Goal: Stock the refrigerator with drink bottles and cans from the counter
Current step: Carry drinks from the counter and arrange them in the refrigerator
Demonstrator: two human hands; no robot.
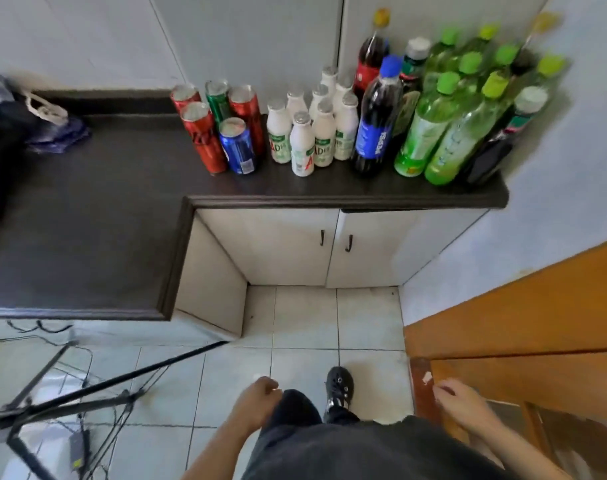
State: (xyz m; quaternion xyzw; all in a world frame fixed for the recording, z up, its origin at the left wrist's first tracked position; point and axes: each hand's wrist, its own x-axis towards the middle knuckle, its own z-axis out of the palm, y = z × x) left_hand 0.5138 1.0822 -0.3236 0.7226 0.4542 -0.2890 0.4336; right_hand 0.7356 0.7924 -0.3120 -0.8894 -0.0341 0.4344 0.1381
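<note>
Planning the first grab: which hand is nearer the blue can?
Left. The left hand hangs in front of the blue can, well short of it; the right hand is farther off to the right, by the door.

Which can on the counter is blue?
The blue can, front right of the can group; the rest are three red cans and one green can.

Only one camera is used, and it sits on the person's head. It looks forward and down from high up. The dark desk (87, 202) with the drinks (324, 133) fills the top half, quite near. The tiled floor (305, 323) lies in the middle. Right under the camera, at the bottom edge, are the left hand (260, 393), the right hand (458, 400) and one shoe (338, 386). The wide lens bends the edges.
</note>
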